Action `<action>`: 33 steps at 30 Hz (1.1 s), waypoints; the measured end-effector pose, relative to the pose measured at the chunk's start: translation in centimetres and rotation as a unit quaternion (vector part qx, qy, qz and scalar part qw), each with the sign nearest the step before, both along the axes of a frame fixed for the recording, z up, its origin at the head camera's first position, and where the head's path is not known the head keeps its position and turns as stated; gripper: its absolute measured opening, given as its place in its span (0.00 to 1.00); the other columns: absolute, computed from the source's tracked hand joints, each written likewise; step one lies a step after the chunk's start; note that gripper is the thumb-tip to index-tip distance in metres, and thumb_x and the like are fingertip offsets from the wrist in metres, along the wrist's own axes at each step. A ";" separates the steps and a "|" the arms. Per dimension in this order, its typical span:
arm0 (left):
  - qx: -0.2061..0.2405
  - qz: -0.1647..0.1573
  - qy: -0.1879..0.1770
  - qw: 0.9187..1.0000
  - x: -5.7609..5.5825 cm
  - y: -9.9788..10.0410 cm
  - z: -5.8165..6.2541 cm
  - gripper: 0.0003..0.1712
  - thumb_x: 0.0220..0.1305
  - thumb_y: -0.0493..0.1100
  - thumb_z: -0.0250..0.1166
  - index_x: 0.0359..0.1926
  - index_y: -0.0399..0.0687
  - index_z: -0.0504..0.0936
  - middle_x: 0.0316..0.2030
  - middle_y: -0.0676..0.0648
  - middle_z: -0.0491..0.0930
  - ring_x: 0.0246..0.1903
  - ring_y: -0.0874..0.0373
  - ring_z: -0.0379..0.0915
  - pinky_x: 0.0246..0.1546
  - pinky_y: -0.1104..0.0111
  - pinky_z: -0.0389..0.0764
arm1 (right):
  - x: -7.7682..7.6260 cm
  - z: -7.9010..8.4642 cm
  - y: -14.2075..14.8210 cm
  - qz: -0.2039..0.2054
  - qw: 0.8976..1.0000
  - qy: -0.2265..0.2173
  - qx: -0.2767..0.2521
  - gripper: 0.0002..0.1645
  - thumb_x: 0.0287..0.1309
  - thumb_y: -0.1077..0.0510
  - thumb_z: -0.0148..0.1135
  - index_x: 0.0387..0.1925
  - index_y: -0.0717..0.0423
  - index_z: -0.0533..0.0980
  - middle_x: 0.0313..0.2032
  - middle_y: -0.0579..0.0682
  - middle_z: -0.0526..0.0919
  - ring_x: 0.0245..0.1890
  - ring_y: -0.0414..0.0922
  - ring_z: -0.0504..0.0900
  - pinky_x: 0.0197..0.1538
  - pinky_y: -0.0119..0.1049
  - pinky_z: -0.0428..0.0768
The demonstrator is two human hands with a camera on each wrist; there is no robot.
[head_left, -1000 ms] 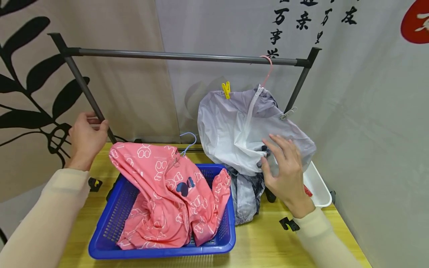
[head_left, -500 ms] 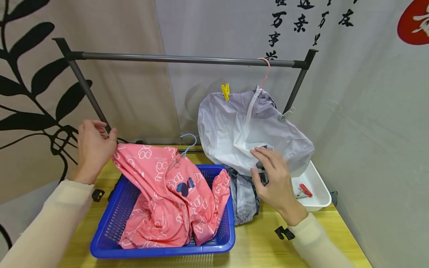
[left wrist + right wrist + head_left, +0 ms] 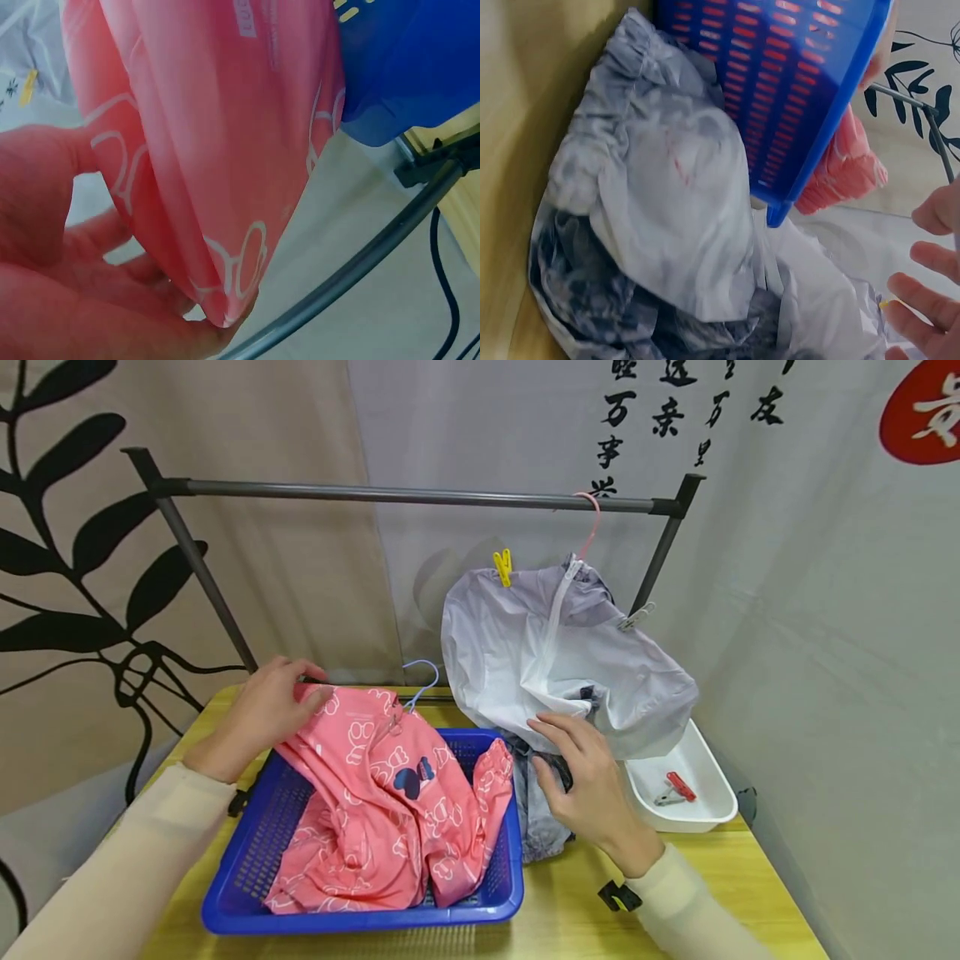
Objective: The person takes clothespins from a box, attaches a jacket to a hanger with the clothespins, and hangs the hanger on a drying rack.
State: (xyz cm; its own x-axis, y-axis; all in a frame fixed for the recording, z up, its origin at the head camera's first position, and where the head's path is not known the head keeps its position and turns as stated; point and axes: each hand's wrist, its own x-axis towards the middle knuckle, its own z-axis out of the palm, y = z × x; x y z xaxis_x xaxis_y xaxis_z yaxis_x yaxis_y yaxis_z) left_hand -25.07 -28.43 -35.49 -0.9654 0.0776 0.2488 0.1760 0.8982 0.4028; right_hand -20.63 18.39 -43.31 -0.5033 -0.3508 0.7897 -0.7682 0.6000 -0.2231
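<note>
A pink jacket (image 3: 375,777) with white cartoon outlines spills over the blue plastic basket (image 3: 360,922), and the hook of a blue hanger (image 3: 423,672) pokes up at its neck. My left hand (image 3: 273,714) touches the jacket's upper left corner; in the left wrist view its thumb lies at one edge and the loosely bent fingers pass behind the fabric, a gap between them. My right hand (image 3: 588,785), fingers spread, holds nothing in front of a white and grey jacket (image 3: 517,635). That jacket hangs from a pink hanger (image 3: 592,522), its lower part beside the basket.
A dark metal rack (image 3: 405,493) spans the back of the wooden table (image 3: 577,910). A yellow peg (image 3: 502,568) and a pale clip (image 3: 636,617) are on the hanging jacket. At the right a white tray (image 3: 723,802) holds a red clip (image 3: 681,787).
My left hand has moved from the rack's left post rightward and down onto the pink jacket. The right hand has drifted left and down, uncovering the tray.
</note>
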 end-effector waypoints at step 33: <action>0.017 0.004 0.054 0.998 0.3 0.4 -0.6 0.09 0.85 0.41 0.69 0.54 0.39 0.90 0.50 0.30 0.91 0.48 0.28 0.85 0.47 0.47 0.62 | 0.4 -0.1 -3.0 0.042 0.992 -0.117 0.020 0.27 0.77 0.56 0.73 0.74 0.49 0.84 0.71 0.51 0.88 0.73 0.52 0.88 0.74 0.53 0.87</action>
